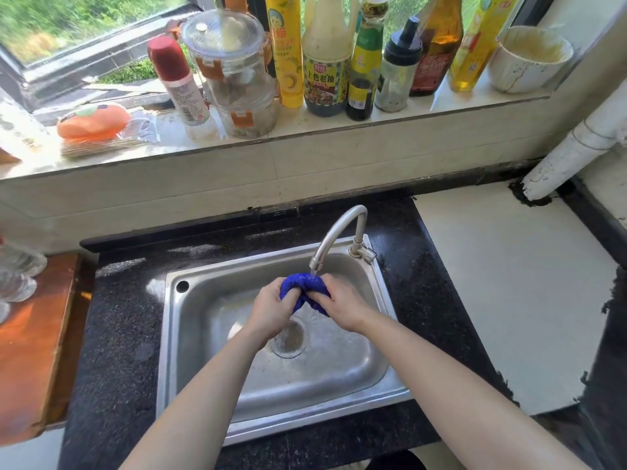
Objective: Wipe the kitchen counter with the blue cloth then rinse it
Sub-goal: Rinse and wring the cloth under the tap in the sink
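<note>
The blue cloth [303, 286] is bunched up over the steel sink [200, 334], right under the spout of the curved tap [334, 235]. A thin stream of water runs from the spout onto it. My left hand [271, 308] grips the cloth's left side and my right hand [341, 305] grips its right side, both with fingers curled into the fabric. The black speckled counter [118, 334] surrounds the sink. Water pools in the basin around the drain [288, 337].
Above the sink, a windowsill holds several sauce and oil bottles [327, 62], stacked clear containers [234, 72], a white bowl [531, 59] and an orange scrubber [93, 122]. A wooden board [30, 340] lies left, a white surface [515, 293] right, a white pipe [576, 147] behind it.
</note>
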Demonstrator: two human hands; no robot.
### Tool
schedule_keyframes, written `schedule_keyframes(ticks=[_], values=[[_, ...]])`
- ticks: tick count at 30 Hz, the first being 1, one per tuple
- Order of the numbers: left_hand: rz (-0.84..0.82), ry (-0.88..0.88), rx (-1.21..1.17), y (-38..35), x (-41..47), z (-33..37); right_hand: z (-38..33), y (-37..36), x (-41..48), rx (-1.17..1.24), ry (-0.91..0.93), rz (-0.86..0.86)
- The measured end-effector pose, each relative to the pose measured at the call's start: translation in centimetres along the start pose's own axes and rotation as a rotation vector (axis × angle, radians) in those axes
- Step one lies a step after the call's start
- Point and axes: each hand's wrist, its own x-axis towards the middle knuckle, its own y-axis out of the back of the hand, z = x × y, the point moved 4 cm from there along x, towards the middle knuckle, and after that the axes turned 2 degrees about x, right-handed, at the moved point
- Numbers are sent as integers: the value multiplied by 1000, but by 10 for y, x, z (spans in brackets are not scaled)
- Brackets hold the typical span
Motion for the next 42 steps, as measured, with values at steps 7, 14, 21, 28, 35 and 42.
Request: schedule_keyframes(ticks=[7,14,21,28,35,42], values=[[-22,157,-159,-6,-7,-5,23,20,-5,96,-6,45],[11,236,-707,-24,-19,9,16,31,-5,-30,128,-17],[209,195,-433,-46,-28,6,27,41,2,61,170,-19],[350,261,-246,-42,-29,14,26,21,3,84,131,-108],[263,301,-225,-17,-23,12,29,8,-5,352,81,-200],[-2,175,-330,-23,-8,-7,34,2,-1,145,40,-66]])
